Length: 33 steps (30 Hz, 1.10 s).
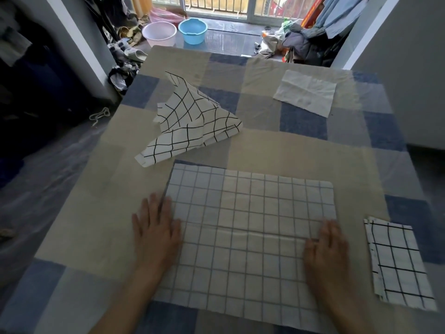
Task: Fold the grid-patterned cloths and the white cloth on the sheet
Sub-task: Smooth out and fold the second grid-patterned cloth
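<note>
A large white cloth with a thin blue-grey grid (pixel 248 213) lies flat on the checked sheet (pixel 301 145) in front of me. My left hand (pixel 156 227) rests flat on its left edge, fingers straight. My right hand (pixel 325 249) presses on its right side beside a crease running across the middle. A crumpled black-grid cloth (pixel 192 121) sits heaped behind it. A folded black-grid cloth (pixel 397 263) lies at the right edge. A plain white cloth (pixel 305 92) lies flat at the far right.
The sheet's far edge meets a tiled floor holding a pink basin (pixel 159 33) and a blue basin (pixel 192 30). Clothes are piled at the far right (pixel 301 42), and shoes lie at the far left (pixel 130 51).
</note>
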Tool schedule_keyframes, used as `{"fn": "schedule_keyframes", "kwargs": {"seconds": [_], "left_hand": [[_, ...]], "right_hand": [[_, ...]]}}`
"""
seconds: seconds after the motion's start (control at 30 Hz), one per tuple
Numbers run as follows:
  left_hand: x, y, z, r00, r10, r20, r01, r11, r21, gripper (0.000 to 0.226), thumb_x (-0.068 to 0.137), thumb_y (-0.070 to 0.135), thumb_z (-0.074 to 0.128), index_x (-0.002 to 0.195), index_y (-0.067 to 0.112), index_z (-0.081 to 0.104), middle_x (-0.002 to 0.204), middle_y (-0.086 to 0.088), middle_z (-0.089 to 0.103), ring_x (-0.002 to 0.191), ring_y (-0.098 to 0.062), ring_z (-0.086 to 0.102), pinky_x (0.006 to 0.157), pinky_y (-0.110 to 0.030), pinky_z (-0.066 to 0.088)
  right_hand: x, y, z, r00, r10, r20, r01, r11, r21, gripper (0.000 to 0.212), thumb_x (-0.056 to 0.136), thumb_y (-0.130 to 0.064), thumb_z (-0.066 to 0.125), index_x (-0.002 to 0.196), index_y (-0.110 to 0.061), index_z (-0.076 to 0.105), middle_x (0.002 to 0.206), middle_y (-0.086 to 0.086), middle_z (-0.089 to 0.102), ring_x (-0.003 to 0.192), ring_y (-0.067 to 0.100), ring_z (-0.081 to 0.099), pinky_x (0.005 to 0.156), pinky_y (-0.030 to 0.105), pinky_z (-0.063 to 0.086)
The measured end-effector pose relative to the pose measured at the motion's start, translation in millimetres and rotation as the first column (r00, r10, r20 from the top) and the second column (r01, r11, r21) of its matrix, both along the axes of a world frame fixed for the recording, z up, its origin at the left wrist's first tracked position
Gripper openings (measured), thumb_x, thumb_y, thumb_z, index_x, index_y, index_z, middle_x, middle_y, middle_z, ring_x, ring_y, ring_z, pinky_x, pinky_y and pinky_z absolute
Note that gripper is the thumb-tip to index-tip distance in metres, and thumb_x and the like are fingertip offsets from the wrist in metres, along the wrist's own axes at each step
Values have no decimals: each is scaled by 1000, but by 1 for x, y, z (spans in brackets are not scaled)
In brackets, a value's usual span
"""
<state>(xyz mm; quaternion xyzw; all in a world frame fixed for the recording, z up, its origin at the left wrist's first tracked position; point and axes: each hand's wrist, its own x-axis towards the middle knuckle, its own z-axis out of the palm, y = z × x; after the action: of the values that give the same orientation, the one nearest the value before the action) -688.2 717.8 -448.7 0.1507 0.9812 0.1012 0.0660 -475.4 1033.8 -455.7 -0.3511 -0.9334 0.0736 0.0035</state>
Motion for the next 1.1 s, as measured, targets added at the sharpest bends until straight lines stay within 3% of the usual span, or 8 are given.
{"fn": "schedule_keyframes", "kwargs": {"seconds": [0.13,0.23,0.47,0.67,0.8,0.97,1.03,1.1], "left_hand": [[59,34,4,938,-343,-50,346,935,76,62,98,37,27,155,22,12,164,-5,0,150,-25,-3,119,-50,0],[109,55,-9,863,-506,1,505,861,60,61,97,38,35,154,28,17,163,1,10,150,-21,3,115,-51,11],[98,25,-9,893,-448,44,450,893,-18,59,97,46,32,154,35,17,163,6,9,150,-16,6,116,-48,8],[72,-49,-10,989,-139,41,141,989,-44,60,95,49,19,153,36,15,163,5,7,150,-17,6,116,-51,10],[60,-54,11,991,-127,-49,136,936,324,47,96,33,33,133,14,55,142,-14,50,130,-32,48,110,-36,32],[71,45,39,984,-177,22,101,655,749,41,102,27,34,135,12,55,147,0,47,137,-7,41,112,-17,30],[70,93,44,976,-193,105,26,573,819,39,100,16,35,135,18,52,146,3,47,137,-4,39,112,-18,31],[62,128,41,951,-294,92,113,610,785,42,100,20,32,139,19,47,149,2,43,140,-3,33,115,-22,27]], "right_hand": [[-13,-62,13,984,163,-66,-167,985,-53,56,96,-28,25,148,-9,32,160,15,14,149,27,8,119,46,5],[-24,-119,7,953,290,-83,-300,942,-150,58,93,-33,35,149,-17,32,160,8,17,148,23,17,117,47,11],[-3,-110,2,962,273,-11,-272,954,-128,61,95,-44,32,152,-25,23,160,3,18,148,18,13,118,42,9],[47,-51,6,999,-31,13,33,984,-174,63,91,-46,24,148,-19,32,157,10,26,144,26,23,115,48,21],[53,-32,29,965,-182,-191,137,965,-223,58,88,-39,32,135,-9,50,149,13,37,138,30,31,111,49,31],[-19,-70,74,693,-454,-560,31,795,-606,49,92,-32,38,139,-21,46,150,-13,34,135,-3,31,107,14,28],[-55,-88,67,696,-394,-600,-80,788,-610,45,95,-31,37,139,-26,44,151,-14,33,137,-8,28,107,6,24],[-85,-99,48,777,-215,-592,-179,825,-536,44,99,-30,35,143,-26,38,154,-13,27,141,-5,22,113,13,20]]}}
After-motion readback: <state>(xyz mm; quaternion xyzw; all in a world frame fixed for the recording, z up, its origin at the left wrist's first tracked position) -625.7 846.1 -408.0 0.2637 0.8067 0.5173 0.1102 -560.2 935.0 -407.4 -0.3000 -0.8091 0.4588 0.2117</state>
